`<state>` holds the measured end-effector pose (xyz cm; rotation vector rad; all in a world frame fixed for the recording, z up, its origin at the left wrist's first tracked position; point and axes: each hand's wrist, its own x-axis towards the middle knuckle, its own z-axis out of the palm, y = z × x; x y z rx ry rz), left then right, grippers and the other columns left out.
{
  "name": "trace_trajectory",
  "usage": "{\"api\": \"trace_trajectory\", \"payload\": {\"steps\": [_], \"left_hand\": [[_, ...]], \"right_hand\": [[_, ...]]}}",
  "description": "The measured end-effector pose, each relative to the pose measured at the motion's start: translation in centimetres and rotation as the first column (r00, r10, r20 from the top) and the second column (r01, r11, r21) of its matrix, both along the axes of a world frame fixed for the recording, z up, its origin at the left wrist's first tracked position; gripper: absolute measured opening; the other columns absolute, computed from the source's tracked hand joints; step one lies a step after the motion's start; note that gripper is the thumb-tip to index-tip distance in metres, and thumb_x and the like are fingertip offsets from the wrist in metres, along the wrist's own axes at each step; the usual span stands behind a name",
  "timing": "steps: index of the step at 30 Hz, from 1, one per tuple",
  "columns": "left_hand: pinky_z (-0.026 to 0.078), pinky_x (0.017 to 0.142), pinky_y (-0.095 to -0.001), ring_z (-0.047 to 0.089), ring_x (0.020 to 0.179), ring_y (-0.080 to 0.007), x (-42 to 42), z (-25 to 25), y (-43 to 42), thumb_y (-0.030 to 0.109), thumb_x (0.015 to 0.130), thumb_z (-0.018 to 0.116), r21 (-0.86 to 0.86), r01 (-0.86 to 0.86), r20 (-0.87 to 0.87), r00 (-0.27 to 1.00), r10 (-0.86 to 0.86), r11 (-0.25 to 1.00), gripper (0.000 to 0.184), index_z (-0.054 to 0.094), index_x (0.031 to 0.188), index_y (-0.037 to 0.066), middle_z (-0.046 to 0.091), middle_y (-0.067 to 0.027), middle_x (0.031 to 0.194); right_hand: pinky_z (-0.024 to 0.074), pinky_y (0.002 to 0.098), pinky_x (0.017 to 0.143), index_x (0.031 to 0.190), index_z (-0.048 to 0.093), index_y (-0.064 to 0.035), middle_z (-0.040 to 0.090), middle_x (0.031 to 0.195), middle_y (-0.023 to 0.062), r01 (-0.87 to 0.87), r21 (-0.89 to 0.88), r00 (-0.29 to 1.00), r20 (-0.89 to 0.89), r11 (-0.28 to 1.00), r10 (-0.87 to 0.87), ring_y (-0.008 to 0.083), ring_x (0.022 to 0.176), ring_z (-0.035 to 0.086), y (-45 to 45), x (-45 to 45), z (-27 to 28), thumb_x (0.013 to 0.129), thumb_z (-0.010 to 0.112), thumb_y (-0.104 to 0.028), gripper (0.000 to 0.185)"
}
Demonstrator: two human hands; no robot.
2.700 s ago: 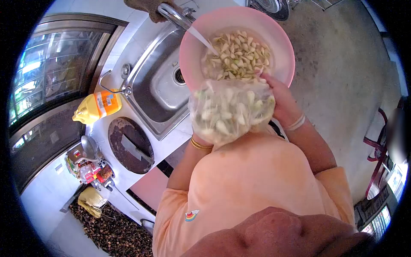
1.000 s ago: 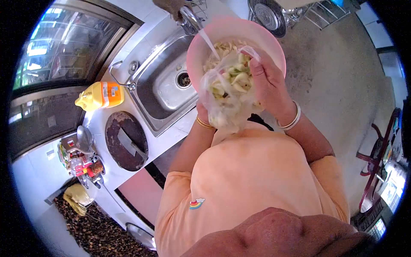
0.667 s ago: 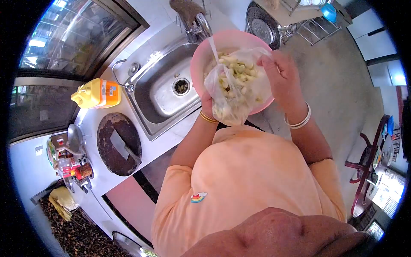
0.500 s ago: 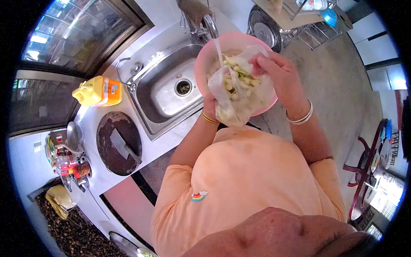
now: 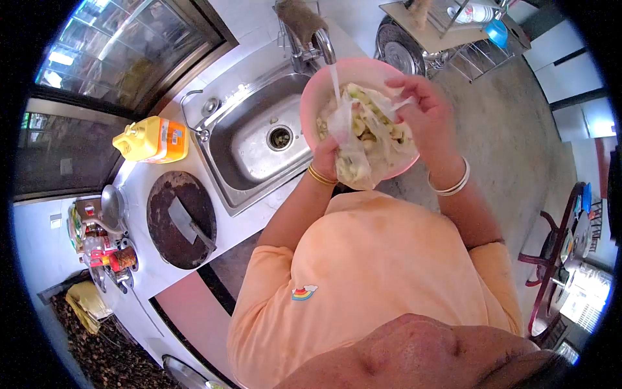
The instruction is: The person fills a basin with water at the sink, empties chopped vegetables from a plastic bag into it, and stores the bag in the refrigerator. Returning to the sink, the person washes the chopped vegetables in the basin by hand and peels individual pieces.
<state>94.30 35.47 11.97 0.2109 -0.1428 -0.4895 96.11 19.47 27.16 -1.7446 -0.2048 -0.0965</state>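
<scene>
A clear plastic bag (image 5: 355, 170) holds pale green and white cut vegetable pieces (image 5: 368, 120), over a pink basin (image 5: 312, 84). My left hand (image 5: 327, 159) grips the bag's left side, with some fingers hidden behind the plastic. On the other side, my right hand (image 5: 427, 117) pinches the bag's rim near its mouth, some fingers raised. Water runs from the faucet (image 5: 324, 47) down towards the basin and the bag. More pale pieces show in the basin, beside the bag.
A steel sink (image 5: 243, 139) lies left of the basin. On the counter are a yellow jug (image 5: 155, 139) and a round chopping board (image 5: 165, 240) with a cleaver (image 5: 184, 220) on it. Bottles and jars (image 5: 110, 249) stand farther left. A shelf rack (image 5: 447, 32) is at the back right.
My right hand has shifted slightly right and down, its fingers now on the bag's rim. The bag's mouth looks wider, with more of the vegetable pieces showing. Water still runs.
</scene>
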Motion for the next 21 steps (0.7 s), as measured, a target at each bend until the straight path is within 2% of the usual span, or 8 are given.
{"api": "trace_trajectory", "payload": {"steps": [4, 6, 8, 10, 13, 16, 19, 21], "left_hand": [[0.046, 0.095, -0.0427, 0.051, 0.116, -0.0292, -0.1, 1.0, -0.7, 0.021, 0.078, 0.058, 0.015, -0.070, 0.006, 0.998, 0.070, 0.997, 0.064, 0.033, 0.135, 0.007, 0.048, -0.0137, 0.128], [0.046, 0.096, -0.0430, 0.051, 0.116, -0.0290, 0.2, 0.7, -0.6, 0.021, 0.078, 0.059, 0.021, -0.065, -0.011, 0.998, 0.066, 0.998, 0.063, 0.035, 0.135, 0.007, 0.047, -0.0138, 0.129], [0.045, 0.096, -0.0434, 0.050, 0.116, -0.0289, 0.4, 0.5, -0.6, 0.021, 0.078, 0.059, 0.031, -0.060, -0.031, 0.998, 0.061, 0.998, 0.062, 0.036, 0.134, 0.007, 0.047, -0.0138, 0.129], [0.038, 0.102, -0.0474, 0.043, 0.123, -0.0311, 0.7, 1.2, -0.9, 0.045, 0.076, 0.063, 0.174, -0.196, 0.114, 0.977, 0.178, 0.965, 0.077, 0.035, 0.136, 0.007, 0.043, -0.0146, 0.134], [0.036, 0.103, -0.0477, 0.043, 0.124, -0.0315, 0.8, 1.2, -0.4, 0.048, 0.077, 0.061, 0.132, -0.183, 0.112, 0.979, 0.168, 0.974, 0.077, 0.035, 0.136, 0.006, 0.043, -0.0146, 0.135], [0.039, 0.102, -0.0460, 0.047, 0.120, -0.0306, 0.7, 1.7, -0.2, 0.029, 0.079, 0.057, -0.059, -0.095, 0.034, 0.995, 0.097, 0.994, 0.064, 0.036, 0.134, 0.005, 0.046, -0.0158, 0.131], [0.037, 0.103, -0.0466, 0.045, 0.121, -0.0318, 0.8, 0.7, -0.3, 0.030, 0.077, 0.057, -0.042, -0.138, 0.095, 0.985, 0.142, 0.990, 0.067, 0.034, 0.135, 0.004, 0.044, -0.0164, 0.133], [0.037, 0.103, -0.0471, 0.045, 0.121, -0.0326, 0.5, 1.3, -0.4, 0.031, 0.076, 0.057, -0.052, -0.115, 0.084, 0.989, 0.119, 0.992, 0.069, 0.033, 0.136, 0.004, 0.043, -0.0166, 0.134]], "right_hand": [[0.0391, 0.0186, 0.057, 0.099, 0.061, -0.0060, 0.049, 0.069, -0.0043, 0.072, 0.111, 0.987, 0.133, 0.991, -0.086, 0.0035, 0.062, 0.045, -0.8, 0.2, 0.5, 0.073, 0.052, 0.004, 0.030], [0.0386, 0.0182, 0.057, 0.102, 0.061, -0.0045, 0.050, 0.071, -0.0046, 0.158, -0.101, 0.949, 0.292, 0.982, -0.122, 0.0032, 0.064, 0.045, -1.7, 0.1, 0.7, 0.073, 0.052, 0.005, 0.031], [0.0391, 0.0184, 0.057, 0.103, 0.061, -0.0039, 0.052, 0.072, -0.0036, 0.172, -0.051, 0.951, 0.268, 0.984, -0.152, 0.0040, 0.063, 0.045, -2.1, 0.2, 1.4, 0.074, 0.052, 0.005, 0.031], [0.0397, 0.0186, 0.057, 0.104, 0.060, -0.0034, 0.054, 0.074, -0.0026, 0.184, 0.000, 0.953, 0.245, 0.983, -0.179, 0.0048, 0.062, 0.046, -2.7, 0.4, 2.2, 0.075, 0.053, 0.004, 0.031], [0.0416, 0.0186, 0.058, 0.105, 0.061, -0.0028, 0.060, 0.082, 0.0009, 0.236, 0.074, 0.957, 0.158, 0.969, -0.245, 0.0049, 0.063, 0.048, -3.4, 0.7, 3.3, 0.077, 0.054, 0.002, 0.029], [0.0413, 0.0187, 0.062, 0.104, 0.060, -0.0001, 0.056, 0.081, 0.0003, 0.331, 0.213, 0.926, 0.114, 0.919, -0.360, 0.0070, 0.065, 0.049, -3.7, 0.9, 4.0, 0.080, 0.049, -0.001, 0.026], [0.0404, 0.0181, 0.058, 0.111, 0.059, 0.0019, 0.060, 0.090, 0.0039, 0.185, 0.280, 0.982, -0.087, 0.942, -0.167, 0.0062, 0.057, 0.046, -4.5, 1.1, 4.5, 0.081, 0.047, -0.002, 0.032], [0.0396, 0.0172, 0.056, 0.118, 0.056, 0.0011, 0.063, 0.101, 0.0089, -0.147, 0.292, 0.932, -0.278, 0.945, 0.231, 0.0047, 0.052, 0.041, -4.4, 1.5, 5.0, 0.081, 0.049, -0.002, 0.038]]}}
